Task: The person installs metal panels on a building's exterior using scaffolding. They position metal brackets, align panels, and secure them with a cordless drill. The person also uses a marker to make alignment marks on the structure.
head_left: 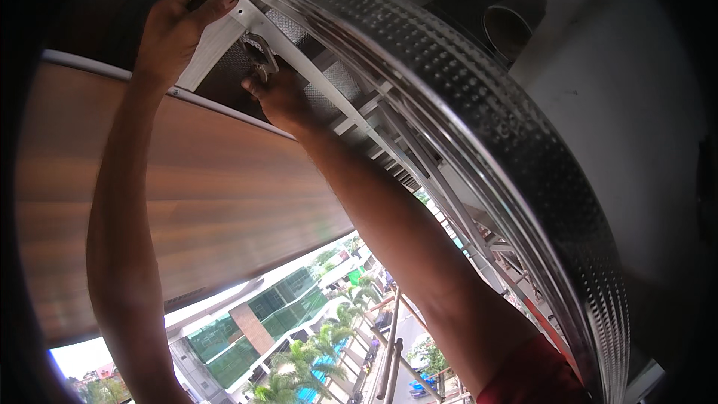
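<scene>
Overhead at the upper left, my left hand [173, 36] is closed over a light metal profile [217, 51]. Its thumb lies along the metal near a small hole, while the other fingers are partly hidden behind. Beside it on the right, my right hand [283, 99] is wrapped round metal pliers [259, 54] with curved jaws. The jaws point up and sit close to a long metal strip [314, 75]; whether they bite on it I cannot tell. Their handles are mostly hidden in my hand.
A wide brown panel [187, 172] with a pale edge hangs below my hands. Dimpled metal studs [479, 97] run down the right, beside a grey wall [636, 142]. Far below are a street with palms [307, 363], a glass-fronted building [262, 314] and scaffold pipes [390, 359].
</scene>
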A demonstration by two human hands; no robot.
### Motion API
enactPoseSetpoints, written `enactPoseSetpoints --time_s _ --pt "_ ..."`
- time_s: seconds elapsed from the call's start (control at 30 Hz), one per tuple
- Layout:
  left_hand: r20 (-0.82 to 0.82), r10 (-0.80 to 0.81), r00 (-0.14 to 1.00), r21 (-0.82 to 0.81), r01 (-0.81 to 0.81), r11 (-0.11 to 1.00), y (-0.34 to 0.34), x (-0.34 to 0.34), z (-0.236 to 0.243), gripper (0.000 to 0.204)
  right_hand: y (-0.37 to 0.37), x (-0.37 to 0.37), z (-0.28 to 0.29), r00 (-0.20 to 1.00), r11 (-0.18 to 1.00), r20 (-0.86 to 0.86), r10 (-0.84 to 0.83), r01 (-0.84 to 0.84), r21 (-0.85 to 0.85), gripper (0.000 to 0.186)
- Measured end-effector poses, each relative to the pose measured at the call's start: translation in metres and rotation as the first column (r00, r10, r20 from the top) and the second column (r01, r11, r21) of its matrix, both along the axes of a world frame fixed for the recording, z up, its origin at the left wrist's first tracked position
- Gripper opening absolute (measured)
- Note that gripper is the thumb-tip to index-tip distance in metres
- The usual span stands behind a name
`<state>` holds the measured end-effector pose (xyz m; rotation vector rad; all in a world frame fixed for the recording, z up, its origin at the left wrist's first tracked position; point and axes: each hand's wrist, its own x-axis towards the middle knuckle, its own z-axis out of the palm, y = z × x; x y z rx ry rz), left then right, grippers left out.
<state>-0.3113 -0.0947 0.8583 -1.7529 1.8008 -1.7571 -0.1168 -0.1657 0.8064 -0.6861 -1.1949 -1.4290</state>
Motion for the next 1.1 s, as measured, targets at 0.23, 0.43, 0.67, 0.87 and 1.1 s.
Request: enactPoseSetpoints --time_s 0.23,0.43,0.67,0.87,1.1 --pt "0.026 0.006 1.000 0.015 -0.007 1.000 0.010 -0.001 0.032 0.036 0.006 -0.002 0.014 0.891 0.775 0.157 -0.426 0.269 0.572 0.046" --pt "-0.129 -0.082 0.988 0.074 0.092 0.993 -0.014 -0.005 -0.012 0.027 0.001 0.005 -0.003 0.996 0.992 -0.022 -0.088 0.090 0.092 0.015" --pt "-0.139 -0.095 0.986 0.121 0.112 0.986 -0.013 -0.004 -0.008 0.025 0.011 -0.012 -0.008 0.974 0.973 -0.050 -0.221 0.224 0.055 0.025" --pt "-0.115 -0.096 0.989 0.148 0.113 0.983 -0.013 -0.004 -0.010 0.024 0.003 -0.014 -0.002 0.969 0.956 -0.005 -0.247 0.243 -0.161 0.036" --pt "-0.053 -0.091 0.994 0.120 0.096 0.988 -0.018 -0.002 -0.004 0.025 -0.002 0.023 0.054 0.965 0.946 -0.113 -0.237 0.203 -0.253 0.051"
